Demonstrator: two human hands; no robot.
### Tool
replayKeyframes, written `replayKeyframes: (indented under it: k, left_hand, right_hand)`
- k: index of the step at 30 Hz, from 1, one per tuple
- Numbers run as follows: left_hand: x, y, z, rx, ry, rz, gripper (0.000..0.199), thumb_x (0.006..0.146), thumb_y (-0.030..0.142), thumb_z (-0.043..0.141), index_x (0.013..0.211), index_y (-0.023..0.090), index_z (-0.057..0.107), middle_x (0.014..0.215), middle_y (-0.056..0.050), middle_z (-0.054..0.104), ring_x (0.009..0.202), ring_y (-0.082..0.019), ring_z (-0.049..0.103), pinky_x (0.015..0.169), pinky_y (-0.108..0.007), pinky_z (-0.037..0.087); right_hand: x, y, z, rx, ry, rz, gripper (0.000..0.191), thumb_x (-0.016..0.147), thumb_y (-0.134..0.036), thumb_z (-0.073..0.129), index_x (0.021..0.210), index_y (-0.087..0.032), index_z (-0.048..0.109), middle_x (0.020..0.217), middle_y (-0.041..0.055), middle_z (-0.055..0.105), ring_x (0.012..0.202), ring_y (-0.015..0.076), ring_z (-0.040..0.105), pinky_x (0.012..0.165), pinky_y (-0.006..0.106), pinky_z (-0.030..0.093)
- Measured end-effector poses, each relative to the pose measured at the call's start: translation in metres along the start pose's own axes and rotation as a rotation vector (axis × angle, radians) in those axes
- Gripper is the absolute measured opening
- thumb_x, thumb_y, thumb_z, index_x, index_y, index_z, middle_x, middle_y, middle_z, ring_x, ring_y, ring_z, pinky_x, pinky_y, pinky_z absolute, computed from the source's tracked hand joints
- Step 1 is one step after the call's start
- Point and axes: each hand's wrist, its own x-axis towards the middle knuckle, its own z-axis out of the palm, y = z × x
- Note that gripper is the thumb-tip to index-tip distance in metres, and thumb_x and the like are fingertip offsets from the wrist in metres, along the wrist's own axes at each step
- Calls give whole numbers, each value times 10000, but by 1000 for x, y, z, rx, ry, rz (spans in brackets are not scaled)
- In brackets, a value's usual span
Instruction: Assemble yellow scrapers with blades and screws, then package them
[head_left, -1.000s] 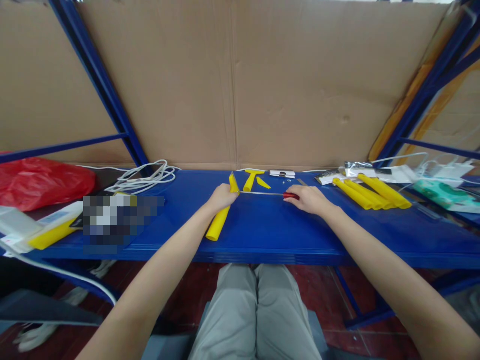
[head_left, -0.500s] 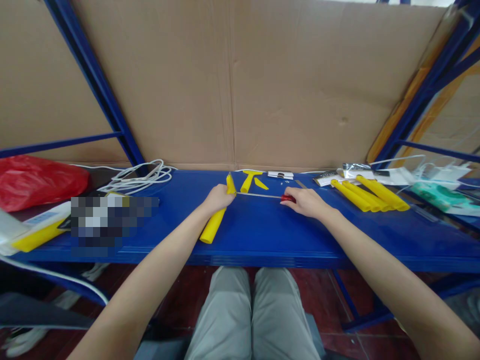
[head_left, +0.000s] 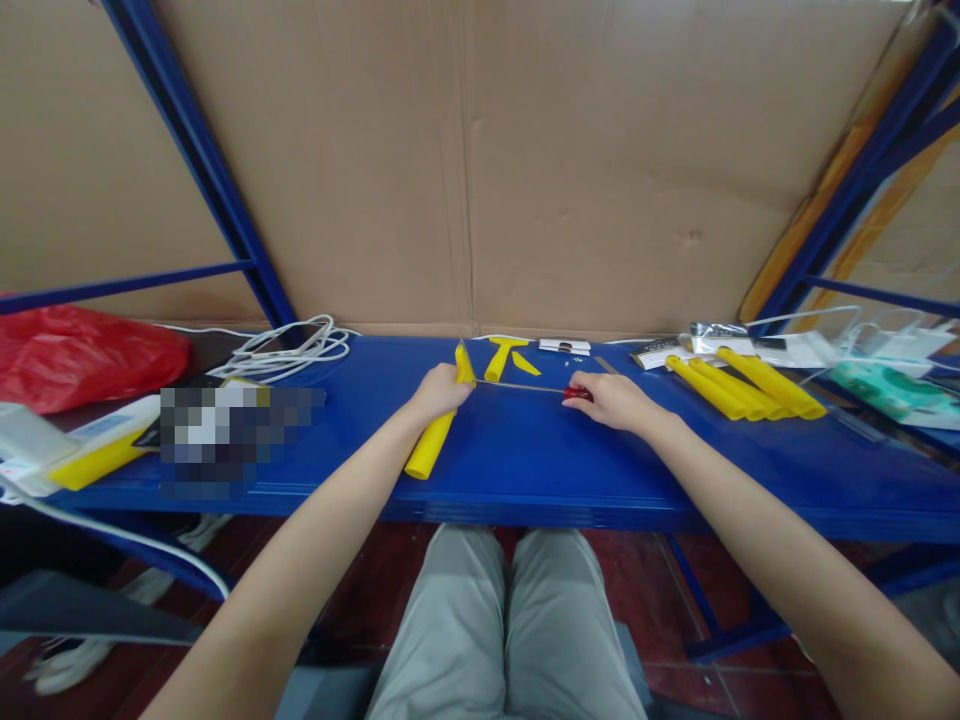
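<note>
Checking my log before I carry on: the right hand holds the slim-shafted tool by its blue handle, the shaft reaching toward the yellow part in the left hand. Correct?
Not quite: the handle is red, not blue, as the head view shows. The right hand does hold the slim-shafted tool by it, the shaft reaching toward the yellow part in the left hand.

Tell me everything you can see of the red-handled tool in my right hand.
The red-handled tool looks like a screwdriver. Its handle appears glossy, perhaps plastic, and is partly hidden by your right hand, which grips it. A long, thin, straight shaft, metallic in look, points left, roughly level, over the blue table. Its far end meets the yellow piece in your left hand; the tip's shape can't be made out.
</note>
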Motion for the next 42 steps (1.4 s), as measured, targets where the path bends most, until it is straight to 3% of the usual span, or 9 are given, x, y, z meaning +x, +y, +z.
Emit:
replayKeyframes:
  k: [3,9,17,22,29,33,37,42]
  left_hand:
    - [0,0,0,1,4,1,274,775,194,474,918,53,661,758,-141,700,668,-212,670,597,-242,480]
    - [0,-1,1,-4,3,8,267,767,175,472,912,52,659,758,-141,699,658,-208,670,591,-238,481]
    - [-1,0,0,8,7,-3,268,767,186,470,906,60,663,767,-146,704,678,-221,676,611,-250,493]
    - [-2,1,-1,15,0,-4,273,775,194,471,921,61,660,780,-146,706,685,-219,678,616,-246,494]
    - [-5,2,-2,5,0,-8,276,763,183,467,909,58,665,790,-155,706,683,-218,677,609,-246,489]
    - [-5,2,-1,-4,3,-7,282,765,178,462,918,55,664,787,-154,705,687,-217,675,607,-246,486]
    - [-5,3,-2,-3,0,-9,284,761,183,468,918,56,668,777,-153,705,692,-222,676,616,-250,485]
    - [-5,3,-1,0,0,-11,287,767,188,468,920,50,668,779,-161,703,692,-224,676,625,-256,485]
  right_hand:
    - [0,0,-1,43,3,-19,182,879,-358,464,859,-203,559,871,65,678,779,206,620,620,275,378]
    - [1,6,6,96,8,4,166,808,-316,576,900,-198,505,827,55,667,699,186,609,595,264,382]
    - [-1,-1,-2,28,-36,24,170,875,-367,458,836,-211,512,781,56,659,721,211,615,581,273,358]
    - [1,4,5,132,-21,0,159,819,-323,553,891,-208,470,825,48,659,691,181,606,589,256,376]
    - [-1,0,0,9,9,28,138,845,-346,506,876,-214,484,785,46,665,676,194,606,556,264,343]
    - [-1,0,0,48,-18,44,172,873,-371,450,862,-211,512,800,55,670,690,192,610,566,268,356]
    - [0,4,3,130,-10,12,164,830,-348,530,898,-203,493,827,53,666,692,182,606,585,262,377]
    - [-1,2,1,29,22,29,122,842,-312,519,889,-202,497,827,52,668,704,189,610,579,263,360]
